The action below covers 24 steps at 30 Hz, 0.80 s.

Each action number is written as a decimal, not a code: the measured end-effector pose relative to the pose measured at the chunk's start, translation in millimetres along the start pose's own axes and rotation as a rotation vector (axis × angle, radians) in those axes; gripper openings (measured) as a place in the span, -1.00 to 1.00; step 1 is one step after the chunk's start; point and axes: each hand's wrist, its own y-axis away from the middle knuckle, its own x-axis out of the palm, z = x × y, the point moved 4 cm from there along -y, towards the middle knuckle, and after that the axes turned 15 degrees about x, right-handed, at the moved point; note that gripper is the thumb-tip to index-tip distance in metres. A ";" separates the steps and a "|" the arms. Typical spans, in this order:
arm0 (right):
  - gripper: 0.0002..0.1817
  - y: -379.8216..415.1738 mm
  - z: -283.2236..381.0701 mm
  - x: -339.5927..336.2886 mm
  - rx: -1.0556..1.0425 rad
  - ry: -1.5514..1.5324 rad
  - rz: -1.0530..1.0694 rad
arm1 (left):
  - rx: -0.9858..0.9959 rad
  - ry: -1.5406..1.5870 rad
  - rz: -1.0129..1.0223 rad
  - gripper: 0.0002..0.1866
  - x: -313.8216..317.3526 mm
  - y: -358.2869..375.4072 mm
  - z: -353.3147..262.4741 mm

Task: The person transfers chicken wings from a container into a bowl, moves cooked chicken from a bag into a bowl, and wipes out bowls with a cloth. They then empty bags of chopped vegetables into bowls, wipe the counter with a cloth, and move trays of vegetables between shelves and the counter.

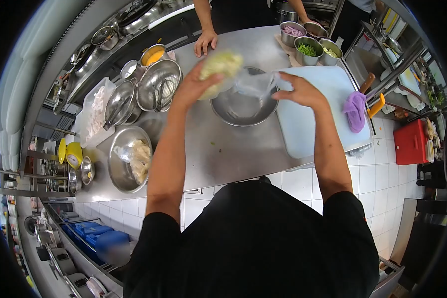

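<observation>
My left hand (196, 84) is closed around one end of a clear plastic bag, around a blurred pale yellow-green lump of food (222, 65) that I cannot identify. The loose end of the plastic bag (256, 84) stretches to my right hand (300, 90), whose thumb and fingers pinch its edge. Both hands are raised over a wide metal mixing bowl (241, 120), which stands on the steel table (208, 154). The bag hides part of this bowl's inside.
Left are a metal bowl with bagged food (129, 169), a colander (159, 84) and a white tub (97, 111). Right lie a cutting board (313, 129) and purple cloth (354, 111). Pots of chopped vegetables (308, 52) stand behind; another person's hand (206, 42) rests on the far edge.
</observation>
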 end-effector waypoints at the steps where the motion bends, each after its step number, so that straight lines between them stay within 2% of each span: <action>1: -0.44 2.5 -10.8 -9.0 0.036 -0.089 -0.076 | 0.068 -0.403 0.079 -0.10 2.4 -7.8 8.0; 2: -0.46 6.2 -16.1 -12.9 0.076 -0.179 -0.146 | 0.068 -0.592 0.160 -0.08 13.1 -7.8 12.3; 3: -0.40 5.7 -9.7 -11.9 0.081 -0.102 -0.141 | 0.060 -0.778 0.251 -0.07 26.6 -3.1 18.3; 4: -0.42 -2.6 -15.0 1.7 0.064 0.078 -0.126 | 0.055 -0.965 0.344 -0.05 35.7 1.2 24.3; 5: -0.44 -17.2 -24.1 16.6 0.040 0.259 -0.123 | 0.022 -1.033 0.391 -0.15 33.1 -1.0 37.2; 6: -0.47 -21.3 -16.4 24.7 0.016 0.438 -0.123 | 0.006 -1.049 0.368 -0.20 29.1 1.4 34.1; 7: -0.53 -22.4 -14.7 34.1 0.093 0.570 -0.074 | -0.008 -1.065 0.345 -0.25 25.5 5.8 31.1; 10: -0.56 -26.7 -6.0 48.9 0.193 0.906 -0.071 | -0.004 -1.161 0.321 -0.44 38.9 25.0 12.8; 14: -0.66 -44.7 -23.2 59.5 0.117 0.891 -0.232 | 0.057 -1.258 0.255 -0.69 63.5 30.4 21.4; 16: -0.72 -44.2 -20.7 46.8 0.096 0.821 -0.227 | 0.040 -1.219 0.143 -0.74 53.1 25.1 24.9; 19: -0.79 -23.3 -0.9 4.5 -0.125 0.541 -0.449 | 0.099 -1.133 -0.047 -0.76 37.1 24.5 -1.4; 20: -0.81 -26.4 6.0 -0.8 -0.084 0.563 -0.382 | 0.131 -1.098 -0.110 -0.76 34.5 26.3 -16.0; 22: -0.83 -31.0 12.0 1.8 0.013 0.602 -0.231 | 0.058 -1.173 -0.001 -0.76 35.9 22.4 -23.0; 24: -0.86 -29.6 25.1 -13.9 -0.111 0.458 -0.343 | 0.035 -1.235 0.044 -0.76 31.3 7.3 -40.0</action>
